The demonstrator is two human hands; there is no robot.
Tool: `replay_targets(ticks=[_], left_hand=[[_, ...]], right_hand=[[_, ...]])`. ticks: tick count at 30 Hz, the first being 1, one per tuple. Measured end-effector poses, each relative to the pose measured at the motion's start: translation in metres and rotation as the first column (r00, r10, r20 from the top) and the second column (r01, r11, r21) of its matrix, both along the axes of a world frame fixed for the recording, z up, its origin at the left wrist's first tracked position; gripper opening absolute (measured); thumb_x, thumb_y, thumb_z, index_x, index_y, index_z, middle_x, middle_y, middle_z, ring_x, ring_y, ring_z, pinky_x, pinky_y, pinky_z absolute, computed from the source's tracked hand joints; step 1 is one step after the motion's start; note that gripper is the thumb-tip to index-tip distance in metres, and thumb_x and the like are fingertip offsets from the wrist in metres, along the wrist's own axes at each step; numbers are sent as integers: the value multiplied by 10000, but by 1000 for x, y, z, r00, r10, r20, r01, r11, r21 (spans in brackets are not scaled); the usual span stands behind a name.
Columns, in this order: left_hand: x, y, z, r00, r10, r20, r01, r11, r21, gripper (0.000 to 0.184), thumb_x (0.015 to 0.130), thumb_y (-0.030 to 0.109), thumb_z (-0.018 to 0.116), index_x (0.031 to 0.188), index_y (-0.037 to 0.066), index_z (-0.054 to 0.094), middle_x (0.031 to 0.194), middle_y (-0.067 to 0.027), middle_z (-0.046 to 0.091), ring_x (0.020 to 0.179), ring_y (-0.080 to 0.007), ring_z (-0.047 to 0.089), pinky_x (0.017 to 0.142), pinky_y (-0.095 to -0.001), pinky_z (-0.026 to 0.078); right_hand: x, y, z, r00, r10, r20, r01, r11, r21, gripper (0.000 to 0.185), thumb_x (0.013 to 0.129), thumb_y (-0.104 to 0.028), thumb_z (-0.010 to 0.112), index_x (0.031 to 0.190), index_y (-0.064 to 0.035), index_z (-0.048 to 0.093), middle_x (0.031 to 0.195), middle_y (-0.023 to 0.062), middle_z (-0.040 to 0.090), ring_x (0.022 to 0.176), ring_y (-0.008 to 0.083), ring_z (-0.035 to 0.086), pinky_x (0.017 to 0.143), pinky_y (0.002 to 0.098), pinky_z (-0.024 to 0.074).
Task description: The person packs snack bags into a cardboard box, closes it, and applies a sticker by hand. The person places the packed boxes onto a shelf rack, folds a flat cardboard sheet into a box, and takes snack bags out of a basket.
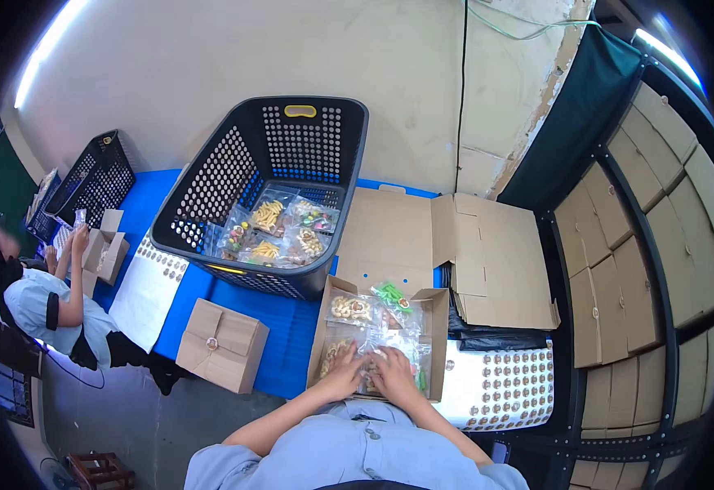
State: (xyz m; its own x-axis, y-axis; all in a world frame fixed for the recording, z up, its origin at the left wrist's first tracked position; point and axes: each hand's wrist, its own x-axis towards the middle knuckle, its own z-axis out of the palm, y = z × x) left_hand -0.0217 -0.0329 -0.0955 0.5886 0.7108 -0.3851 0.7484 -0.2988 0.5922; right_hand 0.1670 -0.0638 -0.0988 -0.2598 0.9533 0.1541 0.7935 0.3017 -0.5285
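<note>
An open cardboard box (316, 347) stands right in front of my body, its lid folded back behind it. Clear plastic packets lie inside, among them one of pale cashew-like pieces (351, 309) and one of bright green pieces (391, 296). My left hand (342, 369) rests over the packets on the near left side, fingers stretched out. Close beside it, my right hand (391, 373) lies on the packets with its fingers spread, the fingertips of both hands almost meeting. What is under the palms is hidden.
A black perforated basket (246, 269) holds several snack packets. Left of my box sits a closed carton (220, 347). Flat cardboard boxes (500, 261) and a sticker sheet (504, 384) lie right. Carton-filled shelves (618, 278) stand beyond. Another person (51, 310) works at left.
</note>
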Motion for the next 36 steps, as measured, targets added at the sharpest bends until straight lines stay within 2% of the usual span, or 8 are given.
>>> replay_targets(ticks=[2, 6, 8, 12, 14, 20, 26, 36], left_hand=[[-8, 3, -35, 917, 212, 338, -249, 966, 71, 614, 944, 168, 480, 1484, 14, 234, 1545, -291, 90, 1437, -442, 99, 1152, -498, 171], [-23, 5, -30, 892, 244, 380, -293, 953, 78, 621, 935, 131, 489, 1466, -41, 216, 1519, -324, 135, 1424, -429, 173, 1151, -444, 208], [-27, 6, -22, 959, 54, 277, -94, 987, 134, 621, 939, 161, 487, 1468, -28, 223, 1524, -307, 153, 1429, -417, 168, 1158, -450, 186], [-18, -3, -23, 973, 21, 230, -55, 988, 143, 609, 949, 258, 482, 1488, 74, 267, 1569, -230, 78, 1443, -434, 68, 1158, -518, 120], [-12, -6, -1, 986, -65, -156, 89, 984, 154, 559, 945, 355, 493, 1466, 197, 367, 1577, -220, 24, 1432, -481, -37, 1128, -612, 59], [-11, -3, -25, 990, -51, -131, 53, 999, 12, 531, 934, 443, 500, 1442, 320, 403, 1582, -202, -72, 1403, -525, -129, 1057, -711, -26], [-3, -7, -19, 983, -50, -175, 62, 996, 67, 567, 925, 464, 508, 1456, 310, 380, 1570, -233, -94, 1380, -563, -144, 1054, -714, -21], [-2, 1, -17, 989, -10, -145, 24, 995, 99, 663, 889, 455, 577, 1483, 301, 325, 1570, -244, -52, 1397, -545, -105, 1093, -660, -30]], right_hand=[[-9, -1, -6, 997, 58, -54, -60, 998, -19, 437, 825, -223, 666, 1248, -138, 600, 1344, 178, 464, 1228, 377, 412, 1023, 470, 342], [-8, 1, -12, 986, 165, 28, -163, 985, -48, 423, 852, -227, 630, 1264, -139, 592, 1341, 179, 479, 1234, 377, 413, 1033, 469, 332], [-3, 0, -16, 986, 138, 96, -127, 985, -113, 404, 877, -252, 597, 1266, -145, 597, 1335, 164, 501, 1233, 376, 425, 1034, 475, 329], [5, -3, -22, 984, 140, 109, -125, 983, -137, 389, 892, -270, 572, 1261, -151, 606, 1341, 146, 508, 1237, 353, 438, 1035, 483, 330], [9, -5, -19, 980, 124, 155, -99, 982, -158, 373, 882, -266, 582, 1235, -152, 622, 1354, 129, 504, 1243, 330, 450, 1038, 502, 328], [24, -8, -3, 981, -66, 181, 97, 981, -170, 454, 862, -265, 596, 1288, -117, 542, 1319, 155, 528, 1248, 330, 464, 1057, 581, 281], [26, -20, -3, 900, 26, 436, 69, 978, -199, 508, 854, -272, 602, 1314, -84, 497, 1291, 174, 545, 1284, 352, 439, 1095, 638, 175], [22, -19, -10, 987, 38, 157, 10, 955, -297, 505, 869, -295, 579, 1346, -150, 501, 1305, 190, 531, 1305, 382, 411, 1104, 640, 142]])
